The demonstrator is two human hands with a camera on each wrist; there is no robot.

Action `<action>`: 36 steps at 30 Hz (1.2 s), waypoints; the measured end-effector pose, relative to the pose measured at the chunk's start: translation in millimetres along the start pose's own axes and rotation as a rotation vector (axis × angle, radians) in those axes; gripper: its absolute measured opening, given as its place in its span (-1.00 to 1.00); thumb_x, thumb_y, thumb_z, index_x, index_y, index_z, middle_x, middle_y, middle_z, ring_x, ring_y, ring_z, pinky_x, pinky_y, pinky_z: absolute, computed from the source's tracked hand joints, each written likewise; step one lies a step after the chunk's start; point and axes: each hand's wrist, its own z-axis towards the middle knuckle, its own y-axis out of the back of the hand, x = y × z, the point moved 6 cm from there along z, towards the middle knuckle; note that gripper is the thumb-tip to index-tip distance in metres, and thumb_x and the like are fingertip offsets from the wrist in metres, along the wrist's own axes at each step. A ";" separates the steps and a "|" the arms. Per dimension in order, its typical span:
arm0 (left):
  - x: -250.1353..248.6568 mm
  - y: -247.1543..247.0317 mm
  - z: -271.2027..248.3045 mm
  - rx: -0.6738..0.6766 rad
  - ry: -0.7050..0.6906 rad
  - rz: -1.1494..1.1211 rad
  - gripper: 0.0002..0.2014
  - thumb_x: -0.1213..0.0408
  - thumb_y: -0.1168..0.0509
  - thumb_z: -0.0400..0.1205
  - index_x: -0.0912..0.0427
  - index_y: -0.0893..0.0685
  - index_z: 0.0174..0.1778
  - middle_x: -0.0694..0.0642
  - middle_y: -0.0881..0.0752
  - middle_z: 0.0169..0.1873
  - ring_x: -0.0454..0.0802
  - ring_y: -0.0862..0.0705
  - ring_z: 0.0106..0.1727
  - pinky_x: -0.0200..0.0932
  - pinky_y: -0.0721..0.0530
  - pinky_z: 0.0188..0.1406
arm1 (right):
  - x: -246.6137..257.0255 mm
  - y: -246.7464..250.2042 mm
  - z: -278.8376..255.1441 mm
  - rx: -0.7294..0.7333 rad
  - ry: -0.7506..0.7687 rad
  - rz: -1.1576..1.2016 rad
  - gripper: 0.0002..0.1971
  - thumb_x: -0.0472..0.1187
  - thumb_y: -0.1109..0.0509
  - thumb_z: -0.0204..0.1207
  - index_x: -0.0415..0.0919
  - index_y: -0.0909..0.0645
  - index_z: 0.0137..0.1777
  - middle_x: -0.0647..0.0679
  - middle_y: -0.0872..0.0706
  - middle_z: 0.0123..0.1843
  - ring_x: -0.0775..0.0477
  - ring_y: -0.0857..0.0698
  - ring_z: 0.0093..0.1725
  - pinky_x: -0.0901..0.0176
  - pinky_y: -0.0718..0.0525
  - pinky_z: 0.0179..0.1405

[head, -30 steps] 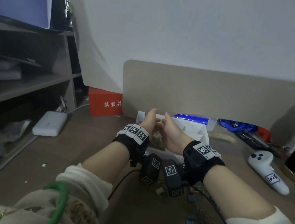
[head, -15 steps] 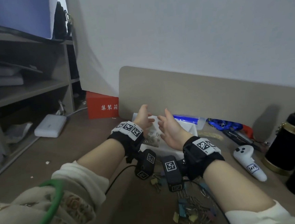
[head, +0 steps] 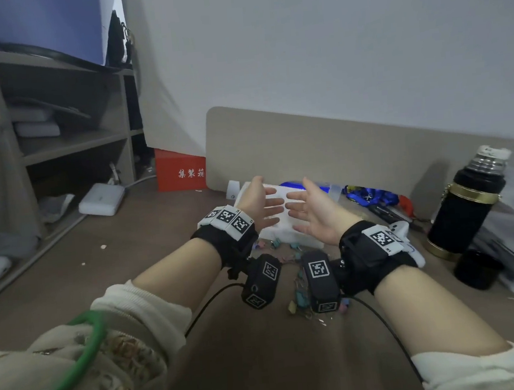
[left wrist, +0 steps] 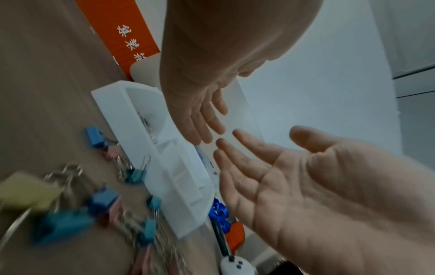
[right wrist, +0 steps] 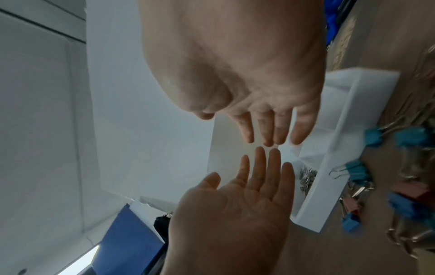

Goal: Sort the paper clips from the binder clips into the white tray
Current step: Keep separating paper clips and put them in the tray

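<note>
Both hands hover above the white tray (head: 287, 235), palms facing each other, fingers straight and empty. My left hand (head: 268, 197) and right hand (head: 302, 198) nearly meet at the fingertips. In the left wrist view, silver paper clips (left wrist: 147, 122) lie in a compartment of the tray (left wrist: 110, 100); the right wrist view shows these paper clips (right wrist: 307, 176) too. Coloured binder clips (head: 299, 284) lie loose on the table in front of the tray, under my wrists. More binder clips (left wrist: 101, 201) in blue, pink and yellow are spread beside the tray wall.
A black thermos (head: 467, 201) stands at the right, with a white controller (head: 405, 234) beside it. Blue and red items (head: 370, 195) lie behind the tray against a beige panel (head: 338, 144). A red box (head: 181, 173) and a white adapter (head: 102, 199) sit at the back left.
My hands were cupped close together over the tray; now they have spread apart, with fingers straightened and nothing held. The head view has swung to take in the thermos.
</note>
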 end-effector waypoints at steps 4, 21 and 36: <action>15.8 -10.8 -21.1 0.060 0.033 -0.045 -0.53 -0.02 0.09 0.73 0.25 -0.55 0.23 0.22 -0.68 0.01 0.16 -0.65 0.16 0.07 -0.56 0.25 | -8.0 28.1 -25.6 -0.116 -0.043 -0.004 -0.64 0.07 -0.10 0.71 -0.14 -0.60 0.21 -0.08 -0.69 0.25 -0.04 -0.62 0.20 0.08 -0.50 -0.06; 59.1 -11.4 -36.5 0.115 0.166 -0.259 -0.47 -0.08 0.17 0.73 0.22 -0.59 -0.03 0.15 -0.64 -0.11 0.05 -0.58 -0.15 -0.12 -0.49 -0.23 | -55.8 101.0 -36.4 -0.407 -0.005 -0.003 -0.77 -0.26 -0.13 0.65 -0.11 -0.60 -0.13 0.04 -0.72 -0.19 0.07 -0.63 -0.19 0.19 -0.37 -0.33; 71.0 -21.5 -12.5 0.123 0.222 -0.318 -0.45 -0.11 0.18 0.72 0.23 -0.57 -0.08 0.13 -0.56 -0.34 0.01 -0.47 -0.36 -0.16 -0.39 -0.32 | -67.4 75.4 -0.7 -0.064 0.001 -0.700 -0.39 -0.59 0.00 0.48 -0.20 -0.54 0.45 -0.13 -0.62 0.38 -0.08 -0.65 0.20 0.06 -0.65 0.24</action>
